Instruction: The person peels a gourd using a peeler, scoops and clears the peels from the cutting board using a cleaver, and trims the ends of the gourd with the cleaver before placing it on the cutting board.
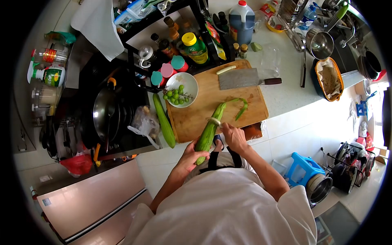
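Note:
My left hand [189, 158] is wrapped round the lower end of a long green luffa gourd [209, 134], which slants up over the near edge of a wooden cutting board [254, 99]. In my right hand [234, 138] is a peeler [213, 121], its pale head lying across the gourd's upper part. A curled green peel strip [244, 108] trails from the gourd's far end onto the board. Left of the board lies a second luffa gourd [164, 122]. A cleaver [239, 79] rests flat at the back of the board, beside a pale peeled piece [226, 70].
A white bowl [193, 81] of green grapes stands on the board's left part. Farther left are a plastic bag [145, 124] and a wok [105, 108] on the stove. Bottles and jars crowd a black rack behind. A lined basket [340, 87] sits by the sink at right.

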Tool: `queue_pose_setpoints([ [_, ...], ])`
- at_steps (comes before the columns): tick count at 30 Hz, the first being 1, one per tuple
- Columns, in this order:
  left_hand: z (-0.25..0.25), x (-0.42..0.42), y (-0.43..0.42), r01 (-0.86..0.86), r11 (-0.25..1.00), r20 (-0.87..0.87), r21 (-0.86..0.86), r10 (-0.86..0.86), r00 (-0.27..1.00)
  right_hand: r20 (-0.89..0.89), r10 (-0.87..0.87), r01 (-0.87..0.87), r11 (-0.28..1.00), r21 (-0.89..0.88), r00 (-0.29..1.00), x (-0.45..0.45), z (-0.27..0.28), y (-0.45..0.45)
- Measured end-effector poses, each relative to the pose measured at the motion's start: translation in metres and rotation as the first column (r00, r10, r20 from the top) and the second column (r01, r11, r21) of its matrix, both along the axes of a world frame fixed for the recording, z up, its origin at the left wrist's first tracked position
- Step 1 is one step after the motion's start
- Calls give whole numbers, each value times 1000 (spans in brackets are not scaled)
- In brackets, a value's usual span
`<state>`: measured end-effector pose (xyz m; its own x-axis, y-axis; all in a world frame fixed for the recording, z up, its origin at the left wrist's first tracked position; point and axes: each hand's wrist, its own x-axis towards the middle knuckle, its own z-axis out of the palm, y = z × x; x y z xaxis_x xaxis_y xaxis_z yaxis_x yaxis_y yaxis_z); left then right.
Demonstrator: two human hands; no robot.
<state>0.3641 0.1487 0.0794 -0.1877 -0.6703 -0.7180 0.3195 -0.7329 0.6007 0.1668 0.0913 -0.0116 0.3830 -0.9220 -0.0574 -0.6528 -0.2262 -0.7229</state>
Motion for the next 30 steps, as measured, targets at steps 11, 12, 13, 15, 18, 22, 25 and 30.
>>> queue_pose_setpoints([
  [11, 6, 6, -3, 11, 999, 4, -35, -11, 1000, -208, -119, 117, 993, -20, 971, -19, -85, -79],
  [12, 4, 8, -1, 5, 1000, -12, -28, -5, 1000, -196, -124, 116, 992, -54, 973, -19, -83, -77],
  [13, 2, 10, -2, -14, 1000, -52, -2, 14, 999, -185, -126, 111, 990, -91, 975, -19, -80, -78],
  [15, -3, 17, 0, -48, 997, -131, 59, 56, 990, -167, -196, 187, 980, -65, 966, -17, -68, -72],
  [18, 0, 16, 0, -64, 997, -106, 50, 69, 992, -189, -301, 310, 950, 21, 935, -19, -41, -58],
  [22, -1, 15, 1, -14, 1000, -34, 0, 14, 999, -101, -465, 473, 877, 84, 879, -32, -44, -44],
  [25, 1, 17, -1, -8, 1000, -41, 14, 9, 999, -24, -540, 540, 838, 79, 841, -48, -57, -45],
  [30, -2, 25, -2, -151, 980, -260, 127, 180, 949, 36, -632, 630, 774, 66, 774, -65, -50, -39],
])
